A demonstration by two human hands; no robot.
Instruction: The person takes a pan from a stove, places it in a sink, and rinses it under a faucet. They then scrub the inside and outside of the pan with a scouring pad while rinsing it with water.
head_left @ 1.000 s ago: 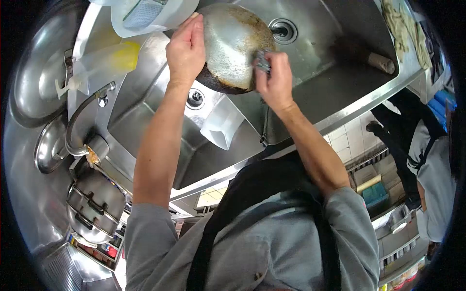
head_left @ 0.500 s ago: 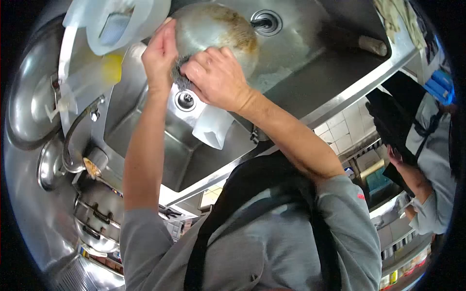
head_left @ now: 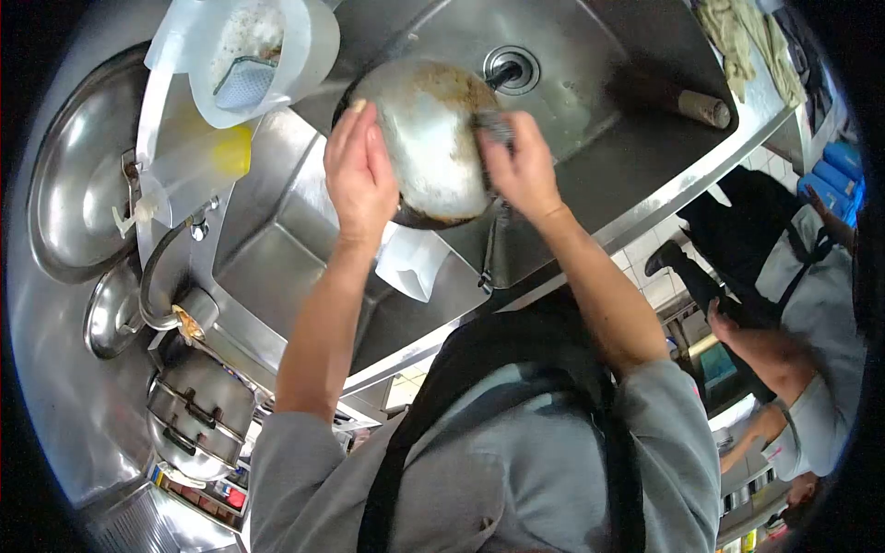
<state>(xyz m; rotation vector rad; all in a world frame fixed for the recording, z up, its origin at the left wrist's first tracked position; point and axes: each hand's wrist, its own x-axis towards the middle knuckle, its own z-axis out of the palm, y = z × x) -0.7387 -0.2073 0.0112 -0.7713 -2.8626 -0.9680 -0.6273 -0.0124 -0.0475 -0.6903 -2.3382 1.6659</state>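
A round metal pan [head_left: 433, 152] lies over the sink, with brown stains on its upturned, domed surface. My left hand [head_left: 361, 180] holds the pan at its left edge, the fingers lying along the metal. On the opposite side, my right hand [head_left: 524, 170] grips a grey steel wool scourer [head_left: 495, 126] and presses it against the pan's right edge. The right hand is a little blurred. A white plastic container [head_left: 412, 262] stands below the pan, partly covered by it.
Two sink basins lie before me; the right basin [head_left: 627, 152] has a drain [head_left: 513, 71] and a cylindrical object [head_left: 704, 108]. Plastic jugs [head_left: 217, 115], a curved tap [head_left: 152, 263] and a steel pot [head_left: 203, 415] stand left. Cloths [head_left: 751, 46] hang right. A co-worker [head_left: 802, 304] is at right.
My right hand has moved the scourer from the pan's lower left to its right edge. My left hand now lies lower on the pan. The view has shifted, and the co-worker has moved.
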